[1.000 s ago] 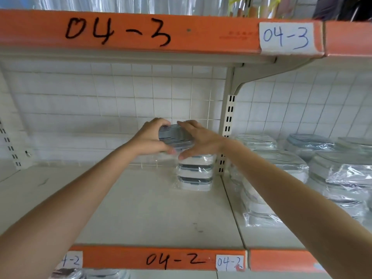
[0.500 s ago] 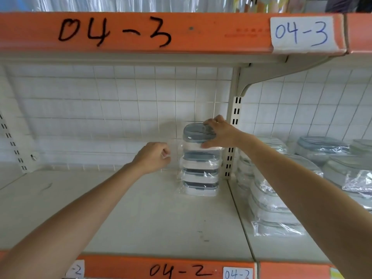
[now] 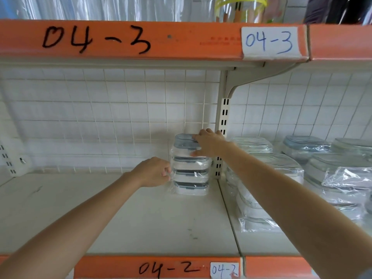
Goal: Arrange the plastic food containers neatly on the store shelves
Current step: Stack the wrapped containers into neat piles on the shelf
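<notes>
Beyond your hands you face a white tiled wall [image 3: 120, 109] behind a wire grid [image 3: 157, 125], a slotted cream upright [image 3: 223, 117] just right of your right hand, and orange shelf edges [image 3: 120, 39] marked 04-3 above, 04-2 below.

Both bare forearms reach forward and up, converging toward the middle. The right hand [image 3: 209, 144] is higher, palm down, fingers spread and laid flat, thumb angled down on the near side. The left hand [image 3: 154, 171] sits lower and well apart from it, knuckles up, fingers curled in; they seem to pinch something thin, though the fingertips are hard to see.
</notes>
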### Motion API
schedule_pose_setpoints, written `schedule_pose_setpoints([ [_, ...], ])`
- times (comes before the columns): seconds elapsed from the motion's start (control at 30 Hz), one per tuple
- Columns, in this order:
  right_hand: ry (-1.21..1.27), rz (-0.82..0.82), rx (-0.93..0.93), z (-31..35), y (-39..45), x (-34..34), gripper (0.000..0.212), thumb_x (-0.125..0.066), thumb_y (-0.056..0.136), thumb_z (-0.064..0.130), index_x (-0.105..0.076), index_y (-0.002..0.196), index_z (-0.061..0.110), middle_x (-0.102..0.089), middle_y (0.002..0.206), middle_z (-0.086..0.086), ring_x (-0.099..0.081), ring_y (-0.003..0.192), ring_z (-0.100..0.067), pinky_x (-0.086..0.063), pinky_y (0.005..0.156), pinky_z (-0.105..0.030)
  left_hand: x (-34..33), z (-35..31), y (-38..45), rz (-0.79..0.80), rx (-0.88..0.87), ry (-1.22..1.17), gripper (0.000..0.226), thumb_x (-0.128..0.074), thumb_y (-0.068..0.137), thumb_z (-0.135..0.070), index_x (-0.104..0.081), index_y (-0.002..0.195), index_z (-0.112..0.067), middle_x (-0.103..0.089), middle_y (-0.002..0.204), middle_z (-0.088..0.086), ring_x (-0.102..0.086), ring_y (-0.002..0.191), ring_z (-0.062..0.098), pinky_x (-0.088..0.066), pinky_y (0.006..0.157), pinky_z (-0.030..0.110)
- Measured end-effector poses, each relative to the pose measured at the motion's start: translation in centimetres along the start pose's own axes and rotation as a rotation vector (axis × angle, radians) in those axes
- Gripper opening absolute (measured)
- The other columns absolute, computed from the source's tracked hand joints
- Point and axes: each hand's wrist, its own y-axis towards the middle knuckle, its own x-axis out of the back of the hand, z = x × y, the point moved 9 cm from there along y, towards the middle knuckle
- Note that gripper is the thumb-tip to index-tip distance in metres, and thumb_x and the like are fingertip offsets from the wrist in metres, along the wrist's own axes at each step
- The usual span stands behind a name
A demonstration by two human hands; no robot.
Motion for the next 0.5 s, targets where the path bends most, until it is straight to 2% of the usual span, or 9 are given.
schedule_pose_setpoints([
  [0.13,0.034,-0.086,0.063,1.3,-1.9,2.4,0.065,-0.054,0.088,0.052,-0.037,0.141,0.018,-0.044,0.137,-0.005,-0.036,0.128,-0.024,-0.03,0.105,-0.046,-1.0,-0.9,-0.5,-0.001,0.011,0.014,0.017,-0.055,0.088,-0.028,-0.064,0.101,-0.021,-0.064,0.097,-0.008,-0.058,0.089,0.012,-0.041,0.073,0.023],
  [0.23,0.026,-0.145,0.173,3.7,-4.2,3.6,0.063,-0.053,0.09,0.048,-0.037,0.141,0.016,-0.042,0.14,-0.004,-0.036,0.128,-0.023,-0.03,0.105,-0.042,-2.2,-1.5,-1.6,-0.017,0.016,-0.003,0.013,-0.057,0.086,-0.025,-0.063,0.096,-0.018,-0.066,0.097,-0.002,-0.061,0.091,0.017,-0.046,0.077,0.026],
  [0.33,0.058,-0.112,0.23,5.8,-6.6,3.2,0.06,-0.053,0.091,0.045,-0.037,0.141,0.016,-0.04,0.141,-0.005,-0.037,0.13,-0.024,-0.033,0.105,-0.042,-3.2,-2.4,-2.8,0.006,-0.002,0.032,0.015,-0.054,0.086,-0.022,-0.062,0.097,-0.014,-0.064,0.101,0.0,-0.059,0.096,0.021,-0.046,0.082,0.028],
  [0.5,0.14,-0.028,0.26,7.5,-10.2,1.4,0.047,-0.054,0.092,0.034,-0.046,0.133,0.014,-0.049,0.13,-0.005,-0.049,0.117,-0.024,-0.041,0.09,-0.035,-3.1,-2.9,-4.8,0.041,-0.028,0.107,0.016,-0.052,0.087,-0.025,-0.061,0.097,-0.016,-0.061,0.105,-0.003,-0.055,0.099,0.018,-0.045,0.085,0.03],
])
